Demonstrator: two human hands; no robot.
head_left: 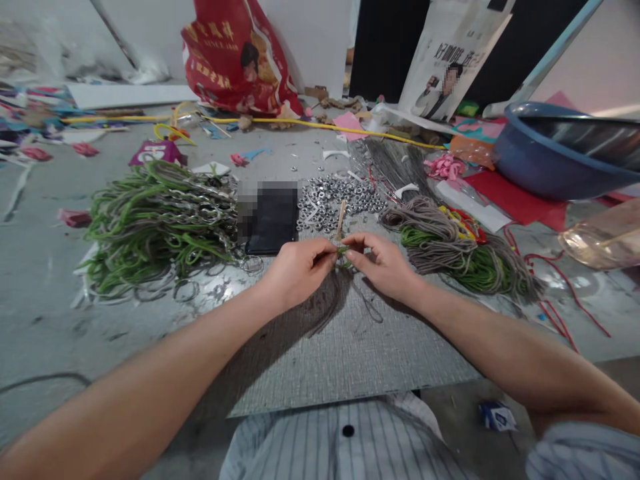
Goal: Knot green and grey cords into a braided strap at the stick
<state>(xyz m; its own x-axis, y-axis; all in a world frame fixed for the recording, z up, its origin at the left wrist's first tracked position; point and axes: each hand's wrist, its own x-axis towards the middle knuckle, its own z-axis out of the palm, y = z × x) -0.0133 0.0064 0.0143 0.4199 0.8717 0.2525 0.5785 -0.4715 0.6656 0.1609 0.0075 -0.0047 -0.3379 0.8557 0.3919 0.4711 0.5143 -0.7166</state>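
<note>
My left hand (303,270) and my right hand (385,267) meet over the near part of the table, thumbs and fingers pinched. Between the fingertips is a small piece of green cord (343,261); its exact knot or loop is too small to make out. Grey cord (327,310) trails from it towards the table's near edge. Just beyond the fingers, a thin wooden stick (341,217) stands up in front of a spread of small metal nuts (330,200). A black phone (273,220) lies to the left of the nuts.
Green and grey braided cords (150,227) with metal rings are heaped at left. Cut cord bundles (455,247) lie at right, near red strings (555,287). A blue basin (545,153), a red bag (235,60) and a yellow cable (320,125) are further back.
</note>
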